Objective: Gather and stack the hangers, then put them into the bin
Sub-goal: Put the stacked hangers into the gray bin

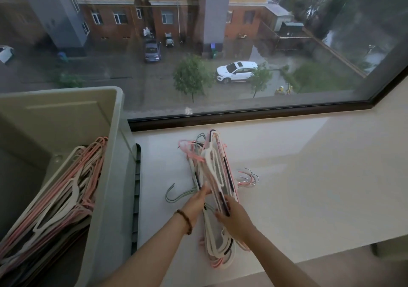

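A stack of pink, white and grey hangers (215,169) stands on edge on the white windowsill, running away from me toward the window. My left hand (196,205) presses against the stack's left side, fingers on it. My right hand (234,219) grips the stack from the right near its middle. Several hooks (248,177) stick out to the right, and one grey-green hook (174,193) lies to the left. The grey-green bin (114,176) stands at the left and holds several pink and white hangers (64,200).
The windowsill (309,187) stretches wide to the right of the stack. The dark window frame (242,113) and glass close off the far side. The bin's lid or handle edge (136,198) sits between bin and stack.
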